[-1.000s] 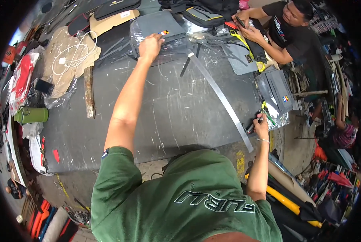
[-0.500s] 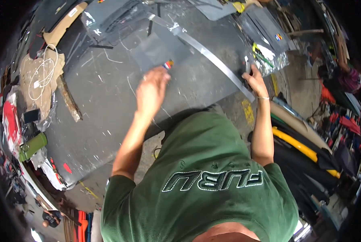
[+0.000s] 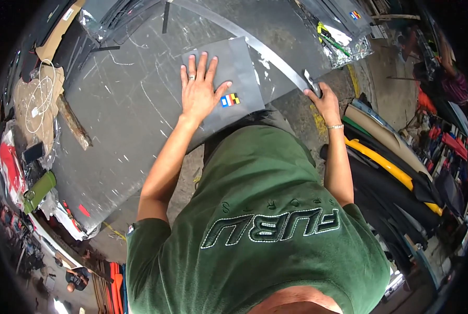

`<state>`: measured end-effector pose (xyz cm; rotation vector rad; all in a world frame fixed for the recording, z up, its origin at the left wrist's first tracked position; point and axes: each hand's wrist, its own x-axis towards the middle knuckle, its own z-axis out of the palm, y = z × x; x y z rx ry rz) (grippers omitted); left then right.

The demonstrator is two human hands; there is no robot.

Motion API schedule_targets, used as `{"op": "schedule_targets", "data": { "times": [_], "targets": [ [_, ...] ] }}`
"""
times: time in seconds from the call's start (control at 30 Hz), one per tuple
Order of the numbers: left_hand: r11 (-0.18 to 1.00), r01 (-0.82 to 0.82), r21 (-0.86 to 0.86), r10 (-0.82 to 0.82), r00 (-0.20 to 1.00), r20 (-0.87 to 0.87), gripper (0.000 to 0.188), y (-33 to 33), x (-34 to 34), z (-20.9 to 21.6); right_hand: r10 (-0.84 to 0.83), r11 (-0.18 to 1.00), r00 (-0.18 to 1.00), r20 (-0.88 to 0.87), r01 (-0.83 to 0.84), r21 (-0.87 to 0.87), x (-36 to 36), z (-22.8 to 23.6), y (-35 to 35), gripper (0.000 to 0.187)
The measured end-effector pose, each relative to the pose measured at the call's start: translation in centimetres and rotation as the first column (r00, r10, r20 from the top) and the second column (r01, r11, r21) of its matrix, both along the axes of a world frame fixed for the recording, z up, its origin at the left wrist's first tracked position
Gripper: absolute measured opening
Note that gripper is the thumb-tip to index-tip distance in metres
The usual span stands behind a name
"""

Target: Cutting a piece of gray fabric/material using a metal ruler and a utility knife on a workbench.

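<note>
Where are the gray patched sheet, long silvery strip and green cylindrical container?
Gray patched sheet (image 3: 241, 70), head view: bare area near right edge.
Long silvery strip (image 3: 259, 47), head view: flat face, around mid-length.
Green cylindrical container (image 3: 41, 190), head view: side wall.

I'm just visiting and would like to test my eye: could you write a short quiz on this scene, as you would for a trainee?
1. True or false: the left grip lies flat on the grey sheet.

2. What colour is the canister at the far left of the picture?
A) red
B) green
C) white

3. Fill the gap: the lower end of the long shiny strip is at the ____ grip.

Key:
1. True
2. B, green
3. right grip
</note>
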<state>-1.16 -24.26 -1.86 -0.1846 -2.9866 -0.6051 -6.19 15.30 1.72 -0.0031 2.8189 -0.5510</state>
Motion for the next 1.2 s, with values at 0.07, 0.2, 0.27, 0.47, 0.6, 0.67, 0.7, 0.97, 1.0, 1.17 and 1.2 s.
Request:
{"op": "schedule_targets", "data": {
  "times": [0.07,0.2,0.27,0.47,0.6,0.67,0.7,0.97,1.0,1.17,1.2],
  "targets": [
    [0.994,-0.082,-0.075,0.081,0.996,-0.027,0.079,0.5,-0.2,-0.3,0.001,1.000,0.997,0.079,0.001,-0.025,1.7,0.5,0.6,0.051],
    [0.974,-0.201,-0.108,0.194,0.978,-0.073,0.079,2.3,-1.7,-0.7,0.038,0.991,0.980,0.197,-0.011,-0.134,3.6,-0.8,1.9,0.044],
    [0.961,-0.247,-0.127,0.238,0.968,-0.079,0.079,2.9,-2.0,-0.9,0.023,0.956,0.978,0.206,0.038,-0.290,3.7,-0.5,0.8,0.037],
    [0.938,-0.313,-0.149,0.311,0.950,-0.039,0.101,4.2,-2.2,-0.9,-0.007,0.912,0.999,-0.039,-0.010,-0.410,1.5,-2.9,3.5,0.038],
    [0.921,-0.330,-0.205,0.339,0.941,0.007,0.116,5.5,-1.7,-0.2,0.021,0.890,1.000,0.016,-0.011,-0.457,-1.7,-3.4,11.1,0.039],
    [0.903,-0.370,-0.219,0.379,0.926,-0.004,0.120,5.8,-1.8,-0.4,0.018,0.874,0.999,0.035,0.002,-0.487,-3.0,-2.3,13.5,0.037],
    [0.901,-0.379,-0.213,0.388,0.922,0.000,0.119,5.9,-1.9,-0.3,0.042,0.888,0.999,0.005,-0.035,-0.458,-3.6,-1.9,14.6,0.038],
    [0.907,-0.355,-0.227,0.366,0.930,0.008,0.117,5.5,-2.6,-0.5,-0.028,0.802,0.998,-0.050,-0.008,-0.597,-2.4,-0.7,13.1,0.030],
    [0.913,-0.345,-0.216,0.355,0.935,0.007,0.117,5.4,-2.8,-0.5,-0.044,0.761,0.998,-0.053,-0.001,-0.649,-1.5,-0.5,11.5,0.029],
    [0.912,-0.355,-0.204,0.357,0.934,-0.028,0.106,5.3,-3.4,-1.2,-0.089,0.526,0.983,0.159,0.182,-0.831,4.0,0.6,1.0,0.028],
    [0.923,-0.347,-0.167,0.345,0.938,-0.041,0.097,5.4,-3.5,-1.2,-0.063,0.603,0.990,0.123,0.135,-0.786,4.9,-1.1,0.0,0.028]
  ]
}}
